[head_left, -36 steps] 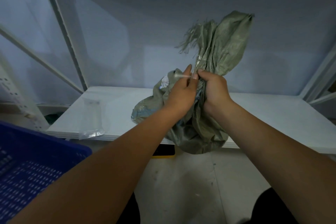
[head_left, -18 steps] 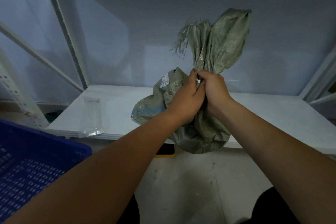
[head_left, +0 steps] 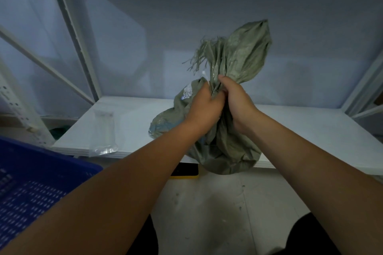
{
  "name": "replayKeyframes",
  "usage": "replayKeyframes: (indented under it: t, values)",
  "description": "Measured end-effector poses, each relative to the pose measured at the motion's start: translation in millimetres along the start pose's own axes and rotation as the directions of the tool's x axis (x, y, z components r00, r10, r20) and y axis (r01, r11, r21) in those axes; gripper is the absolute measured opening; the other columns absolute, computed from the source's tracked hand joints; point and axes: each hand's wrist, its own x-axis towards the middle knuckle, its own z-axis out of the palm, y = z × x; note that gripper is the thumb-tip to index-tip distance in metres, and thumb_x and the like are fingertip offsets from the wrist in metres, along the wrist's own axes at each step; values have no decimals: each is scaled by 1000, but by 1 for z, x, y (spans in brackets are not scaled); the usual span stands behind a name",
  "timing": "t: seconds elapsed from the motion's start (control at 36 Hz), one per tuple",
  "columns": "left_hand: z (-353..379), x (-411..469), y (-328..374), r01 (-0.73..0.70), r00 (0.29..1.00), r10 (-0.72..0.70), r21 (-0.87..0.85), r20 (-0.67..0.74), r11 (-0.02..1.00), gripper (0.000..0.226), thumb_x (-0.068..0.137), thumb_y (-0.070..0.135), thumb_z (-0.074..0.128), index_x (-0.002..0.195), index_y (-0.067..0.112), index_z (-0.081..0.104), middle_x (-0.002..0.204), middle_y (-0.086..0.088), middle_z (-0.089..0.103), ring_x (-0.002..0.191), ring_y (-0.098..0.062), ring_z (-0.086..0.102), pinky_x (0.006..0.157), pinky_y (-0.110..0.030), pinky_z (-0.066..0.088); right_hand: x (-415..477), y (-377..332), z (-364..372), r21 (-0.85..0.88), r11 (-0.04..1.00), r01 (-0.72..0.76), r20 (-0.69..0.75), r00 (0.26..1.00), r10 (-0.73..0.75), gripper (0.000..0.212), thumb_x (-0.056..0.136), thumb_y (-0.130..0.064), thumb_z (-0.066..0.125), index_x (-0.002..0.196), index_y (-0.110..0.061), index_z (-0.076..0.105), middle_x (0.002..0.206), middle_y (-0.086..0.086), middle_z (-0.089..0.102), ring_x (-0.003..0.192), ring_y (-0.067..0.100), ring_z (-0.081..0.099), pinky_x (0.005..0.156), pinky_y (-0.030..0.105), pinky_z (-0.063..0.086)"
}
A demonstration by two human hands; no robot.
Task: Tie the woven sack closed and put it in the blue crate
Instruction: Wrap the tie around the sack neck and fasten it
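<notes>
The grey-green woven plastic sack [head_left: 226, 147] sits at the front edge of the white shelf [head_left: 132, 118], its belly bulging over the lip. The left hand [head_left: 204, 105] and right hand [head_left: 236, 99], touching, clench its gathered neck, fingers [head_left: 215, 97] curled into the cloth. It looks soft, crinkly and light, so the bunched neck is the best hold. The blue perforated plastic crate [head_left: 31, 172] lies below the shelf's left end
</notes>
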Motion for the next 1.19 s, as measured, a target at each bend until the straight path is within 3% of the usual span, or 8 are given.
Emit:
replayKeyframes:
  t: [0.14,0.25,0.36,0.69,0.83,0.97,1.11,1.19]
  values:
    - [2,4,-1,62,992,-70,-75,-105,995,26,102,18,49,123,14,64,106,-2,71,99,-13,68,85,-24,54,5,8,6,-304,945,118,-52,989,-140,49,99,-43,51,139,-15,53,128,2,63,110,15,61,99,32,46]
    - [2,9,-4,144,970,-161,-103,-180,984,26,102,21,50,114,7,69,95,-6,72,85,-17,68,70,-24,54,5,9,6,-401,885,237,-72,955,-288,26,102,-28,49,123,-14,55,110,0,66,105,17,63,87,29,51]
    - [0,14,-9,174,958,-196,-122,-207,977,22,96,19,51,92,9,71,85,-6,71,81,-21,68,75,-34,56,5,12,8,-500,820,279,-73,930,-361,51,97,-35,45,145,-21,44,139,5,57,126,19,56,110,42,44]
    - [-14,27,-13,338,891,-382,-203,-246,919,24,95,12,47,72,10,55,64,-4,53,60,-19,52,59,-27,40,-1,11,4,-618,570,541,142,790,-596,46,96,8,43,124,-15,70,148,3,48,134,6,39,107,4,26]
    - [-18,32,-14,382,854,-451,-277,-259,882,20,95,10,47,81,6,60,70,-7,56,65,-20,54,61,-26,43,-4,10,7,-554,598,579,91,756,-648,53,93,8,43,139,-18,54,136,-5,49,128,5,43,113,33,39]
    - [-19,34,-14,413,823,-511,-359,-246,837,18,94,13,51,81,7,61,82,-12,60,77,-23,58,70,-33,48,6,6,1,-547,756,358,-154,845,-512,48,98,-2,43,143,-17,46,142,3,49,130,16,47,106,28,37]
    - [-18,34,-15,398,839,-509,-419,-195,816,17,94,13,52,82,6,63,94,-18,67,86,-28,65,83,-42,56,14,5,-14,-565,824,-45,-198,977,-83,24,98,-17,44,113,-9,60,105,8,58,101,24,59,82,33,46]
    - [-16,33,-15,408,845,-514,-444,-148,798,17,95,16,54,83,9,66,102,-20,72,96,-33,69,87,-45,58,12,5,-16,-470,865,-177,-186,978,99,30,98,-17,47,118,-2,65,112,12,68,102,31,64,94,43,54]
